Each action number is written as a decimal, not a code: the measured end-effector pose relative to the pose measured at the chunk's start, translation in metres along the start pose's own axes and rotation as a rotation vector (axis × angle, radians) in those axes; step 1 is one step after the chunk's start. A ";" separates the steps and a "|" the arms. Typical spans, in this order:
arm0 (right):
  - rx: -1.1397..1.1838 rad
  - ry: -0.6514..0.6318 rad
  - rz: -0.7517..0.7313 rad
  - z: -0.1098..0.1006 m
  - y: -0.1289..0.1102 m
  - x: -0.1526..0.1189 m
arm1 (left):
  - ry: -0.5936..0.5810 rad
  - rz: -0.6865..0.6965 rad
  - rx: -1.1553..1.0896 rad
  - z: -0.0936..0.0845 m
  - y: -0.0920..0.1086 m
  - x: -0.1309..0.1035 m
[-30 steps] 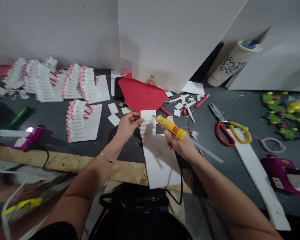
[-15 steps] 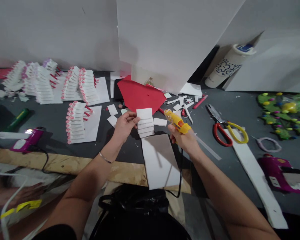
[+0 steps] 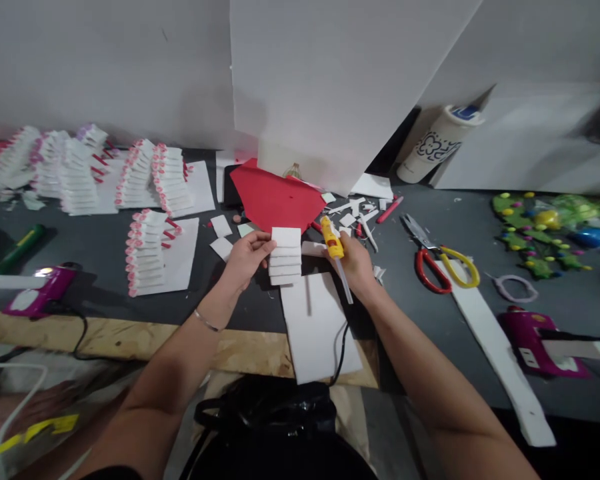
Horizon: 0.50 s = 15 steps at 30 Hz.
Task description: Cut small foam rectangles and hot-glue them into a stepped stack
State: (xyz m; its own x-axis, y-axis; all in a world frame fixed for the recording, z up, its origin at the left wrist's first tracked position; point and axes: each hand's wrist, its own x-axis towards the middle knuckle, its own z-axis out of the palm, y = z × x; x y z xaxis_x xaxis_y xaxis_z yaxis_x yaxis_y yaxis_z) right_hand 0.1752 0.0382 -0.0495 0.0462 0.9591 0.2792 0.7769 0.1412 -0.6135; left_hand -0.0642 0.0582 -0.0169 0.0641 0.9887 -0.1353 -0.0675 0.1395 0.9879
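Observation:
My left hand [image 3: 249,257] pinches the left edge of a stack of overlapping white foam strips [image 3: 285,256], fanned like steps. Below it a white foam board [image 3: 315,333] lies on the dark table, reaching over its front edge. My right hand [image 3: 355,263] is closed round a yellow glue gun [image 3: 331,238]. A clear glue stick sticks out of the gun's rear, toward me, and its nozzle points away from me. A small white strip [image 3: 313,249] lies between the stack and the gun. Behind the stack is a red sheet [image 3: 280,197].
Finished-looking stepped white pieces with pink edges [image 3: 147,253] stand at left. Scissors [image 3: 433,257], a white tumbler [image 3: 435,143], green decorations [image 3: 525,230] and a purple device [image 3: 535,343] are at right. Another purple device [image 3: 40,290] and a green tube [image 3: 20,248] lie left. Another person's hand [image 3: 35,407] shows lower left.
My right hand has turned the glue gun, so its nozzle now points more directly away and its glue stick toward me. The left hand still holds the stack. The view has shifted slightly.

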 end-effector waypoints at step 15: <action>0.290 0.044 0.182 -0.003 0.012 0.005 | -0.133 -0.110 0.005 0.000 -0.003 -0.001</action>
State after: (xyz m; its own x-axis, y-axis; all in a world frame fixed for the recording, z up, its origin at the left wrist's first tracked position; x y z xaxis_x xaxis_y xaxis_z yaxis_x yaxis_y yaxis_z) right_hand 0.1871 0.0437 -0.0533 0.1995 0.9645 0.1730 0.5426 0.0383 -0.8391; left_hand -0.0637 0.0568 -0.0195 0.2016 0.9516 -0.2319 -0.0481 0.2461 0.9681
